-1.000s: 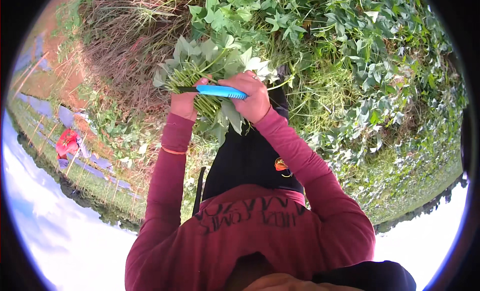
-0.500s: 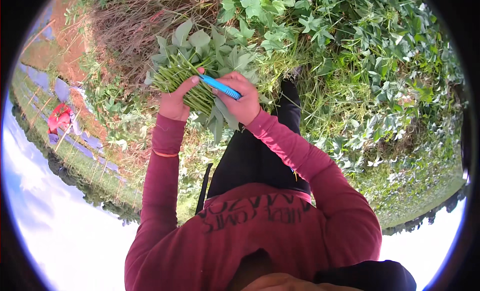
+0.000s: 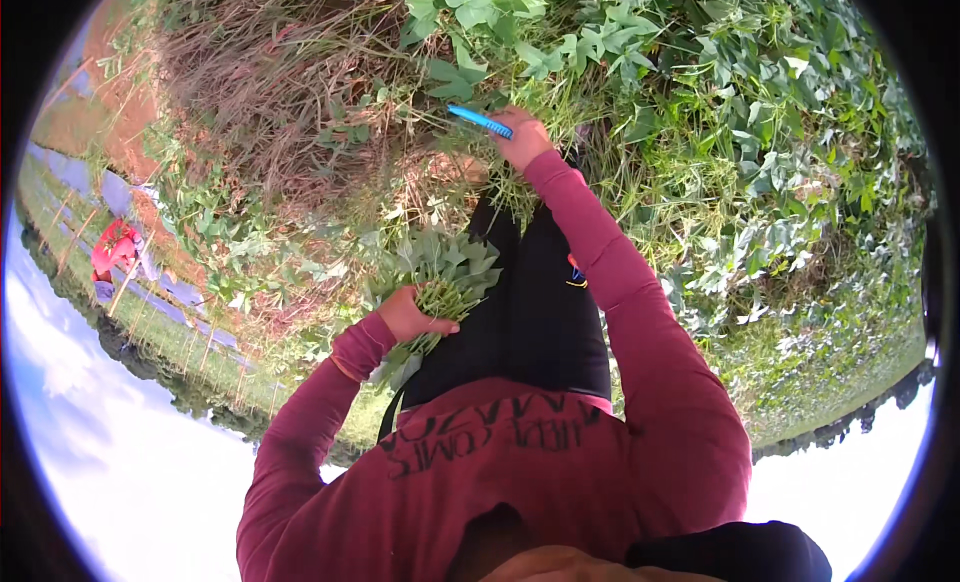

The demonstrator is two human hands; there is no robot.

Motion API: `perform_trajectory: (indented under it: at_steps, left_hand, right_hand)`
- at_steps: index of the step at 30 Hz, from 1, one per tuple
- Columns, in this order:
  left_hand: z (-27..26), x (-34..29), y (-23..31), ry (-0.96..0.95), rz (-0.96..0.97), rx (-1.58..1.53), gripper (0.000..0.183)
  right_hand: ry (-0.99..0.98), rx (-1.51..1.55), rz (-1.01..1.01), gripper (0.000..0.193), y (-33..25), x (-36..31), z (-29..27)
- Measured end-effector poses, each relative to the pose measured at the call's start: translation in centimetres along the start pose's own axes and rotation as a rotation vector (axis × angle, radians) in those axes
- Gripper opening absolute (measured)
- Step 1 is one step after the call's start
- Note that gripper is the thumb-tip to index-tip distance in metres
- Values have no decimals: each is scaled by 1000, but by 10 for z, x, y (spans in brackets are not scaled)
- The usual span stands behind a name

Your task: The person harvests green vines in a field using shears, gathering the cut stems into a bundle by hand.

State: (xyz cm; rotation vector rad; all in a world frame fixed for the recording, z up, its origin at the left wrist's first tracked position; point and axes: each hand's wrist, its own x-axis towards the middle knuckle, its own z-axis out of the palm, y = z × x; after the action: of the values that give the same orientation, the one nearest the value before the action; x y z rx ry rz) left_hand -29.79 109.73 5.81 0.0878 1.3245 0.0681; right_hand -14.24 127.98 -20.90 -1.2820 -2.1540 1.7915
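Observation:
A bunch of leafy green stems point(image 3: 448, 297) is gripped in my left hand point(image 3: 408, 317), low beside my left thigh. The cut stem ends point up towards me, and broad leaves stick out around them. My right hand point(image 3: 524, 140) is stretched out farther ahead, its fingers closed round a blue-handled knife point(image 3: 482, 120). The knife points left, above grass and vines; its blade is too thin to make out clearly. Green vine leaves point(image 3: 455, 80) lie just beyond the knife.
Dense leafy vines point(image 3: 760, 152) cover the ground to the right. Dry brown stalks point(image 3: 270, 82) lie heaped at the far left. Beyond, a person in red point(image 3: 117, 247) is among stakes and strips of plastic sheeting point(image 3: 62, 172).
My hands have moved apart. The left hand has drawn the bunch back towards my lap, while the right has carried the knife forward and right, away from the stems.

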Motion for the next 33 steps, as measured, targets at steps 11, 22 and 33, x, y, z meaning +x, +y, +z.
perform_trajectory:
  at_steps: [11, 22, 33]
  left_hand:
    - [-47, 136, 226, 295, 351, -223, 37]
    - [-56, 237, 253, -20, 189, -405, 41]
    - [-31, 190, 246, 109, 204, -146, 50]
  right_hand:
    - [506, -83, -190, 36, -102, -55, -160]
    - [252, -307, 717, 52, 62, 14, -256]
    - [246, 1186, 835, 34, 81, 77, -167]
